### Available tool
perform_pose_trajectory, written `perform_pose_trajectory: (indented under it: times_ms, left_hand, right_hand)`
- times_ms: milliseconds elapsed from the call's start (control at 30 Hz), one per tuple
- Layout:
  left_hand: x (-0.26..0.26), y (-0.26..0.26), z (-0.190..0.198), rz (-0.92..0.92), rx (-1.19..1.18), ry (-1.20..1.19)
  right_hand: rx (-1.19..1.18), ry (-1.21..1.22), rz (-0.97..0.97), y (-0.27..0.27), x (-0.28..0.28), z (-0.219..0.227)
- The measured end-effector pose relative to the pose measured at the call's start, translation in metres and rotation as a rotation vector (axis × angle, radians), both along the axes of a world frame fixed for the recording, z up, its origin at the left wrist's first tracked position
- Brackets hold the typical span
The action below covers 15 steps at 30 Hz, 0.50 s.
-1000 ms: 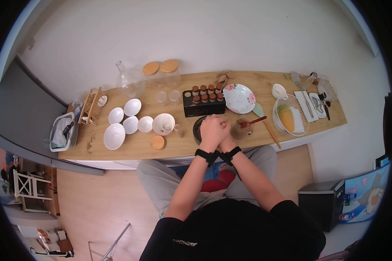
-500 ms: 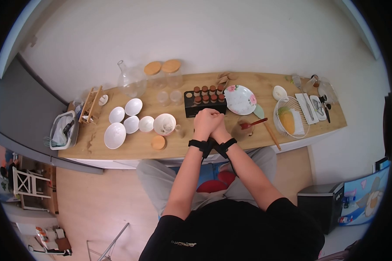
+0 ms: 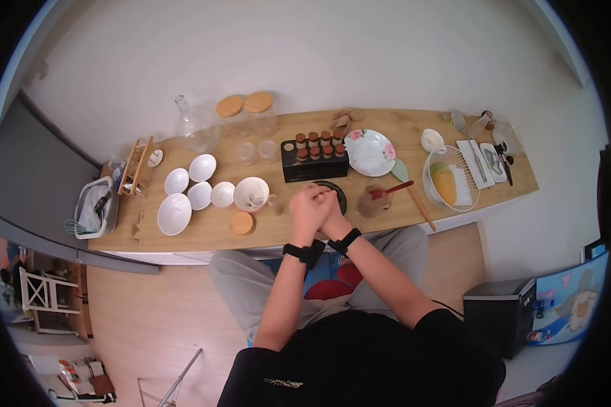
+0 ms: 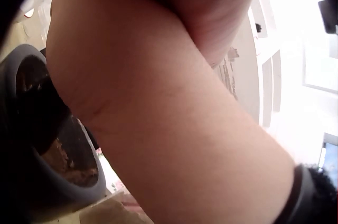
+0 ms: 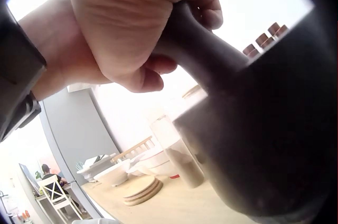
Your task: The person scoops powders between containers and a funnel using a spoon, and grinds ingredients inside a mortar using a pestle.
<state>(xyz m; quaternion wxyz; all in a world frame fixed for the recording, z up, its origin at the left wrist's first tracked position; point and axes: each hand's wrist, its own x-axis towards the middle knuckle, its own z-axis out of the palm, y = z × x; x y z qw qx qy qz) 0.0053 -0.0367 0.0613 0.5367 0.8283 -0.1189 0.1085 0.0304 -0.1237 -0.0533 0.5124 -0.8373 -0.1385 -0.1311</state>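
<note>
Clasped together, my left hand [image 3: 307,209] and right hand [image 3: 332,220] grip one dark pestle [image 5: 194,50] at the front middle of the counter. Its handle shows below the curled fingers in the right wrist view and runs down toward a dark, heavy mortar [image 5: 264,145]. Only part of the mortar's rim [image 3: 342,198] appears beyond the hands in the head view. Brown bits [image 4: 58,155] cling inside the mortar in the left wrist view. Just right of the hands stands a jar [image 3: 370,205] of brownish stuff, with a red-headed utensil [image 3: 391,190] across its top.
Behind the hands sit a black rack [image 3: 313,169] of spice jars and a floral plate [image 3: 369,153]. White bowls [image 3: 174,214], a wooden lid [image 3: 243,224] and a small glass vial [image 3: 275,205] are to the left. A wire basket [image 3: 478,186] stands at right.
Both hands first moved up toward the spice rack, then came back down and leftward, still clasped. The mortar's rim shows on their right now; a second ago it showed on their left.
</note>
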Motion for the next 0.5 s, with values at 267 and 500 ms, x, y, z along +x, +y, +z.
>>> perform_pose_trajectory:
  times_ms: [267, 500]
  left_hand:
    - [0.039, -0.015, 0.01, -0.05, 0.134, 0.109]
    - [0.008, -0.032, 0.0, -0.039, 0.209, -0.104]
  right_hand:
    - [0.075, 0.008, 0.021, -0.015, 0.04, 0.02]
    - [0.119, 0.046, 0.037, -0.02, 0.017, 0.005]
